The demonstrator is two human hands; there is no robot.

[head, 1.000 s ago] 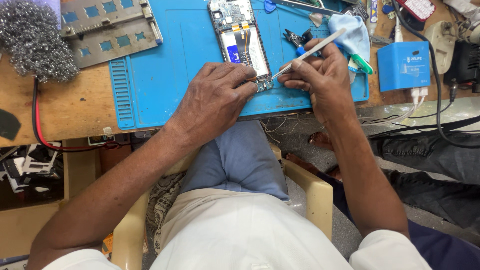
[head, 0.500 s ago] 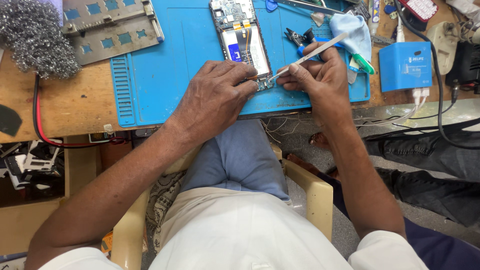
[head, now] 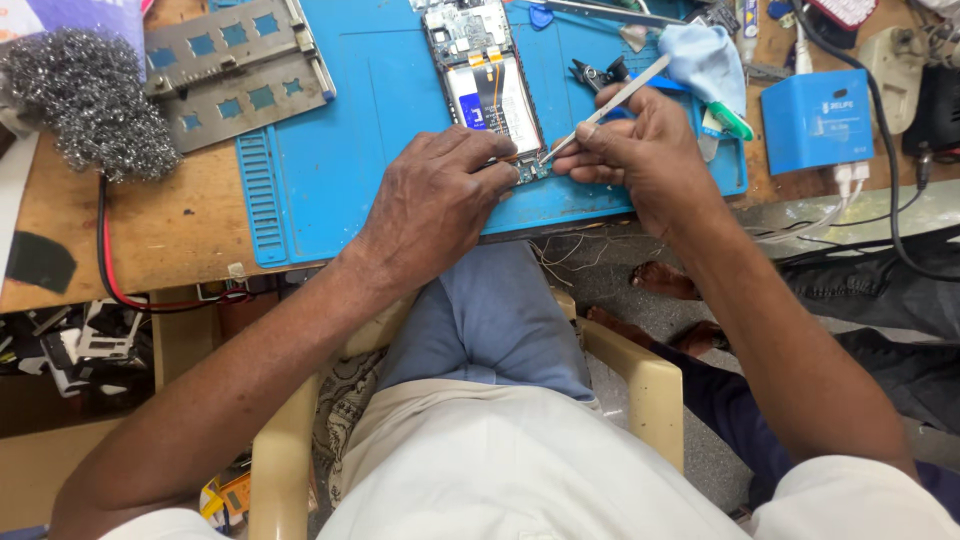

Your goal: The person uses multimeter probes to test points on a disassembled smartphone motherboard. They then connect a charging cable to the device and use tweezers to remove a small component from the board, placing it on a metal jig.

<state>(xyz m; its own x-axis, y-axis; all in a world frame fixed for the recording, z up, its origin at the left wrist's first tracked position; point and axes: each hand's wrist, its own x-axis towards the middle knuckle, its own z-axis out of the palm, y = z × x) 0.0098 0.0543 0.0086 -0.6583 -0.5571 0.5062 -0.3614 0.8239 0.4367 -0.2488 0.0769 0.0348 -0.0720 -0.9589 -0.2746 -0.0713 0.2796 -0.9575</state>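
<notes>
- Left hand (head: 435, 205) presses down on one open phone (head: 483, 80), just past its fingers.
- Right hand (head: 640, 150) pinches one thin metal tool (head: 610, 100).
- One blue box (head: 817, 120) sits right of it.

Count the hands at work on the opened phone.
2. The left hand presses down on the opened phone at its lower end; the right hand holds a thin metal tool to that same end.
</notes>
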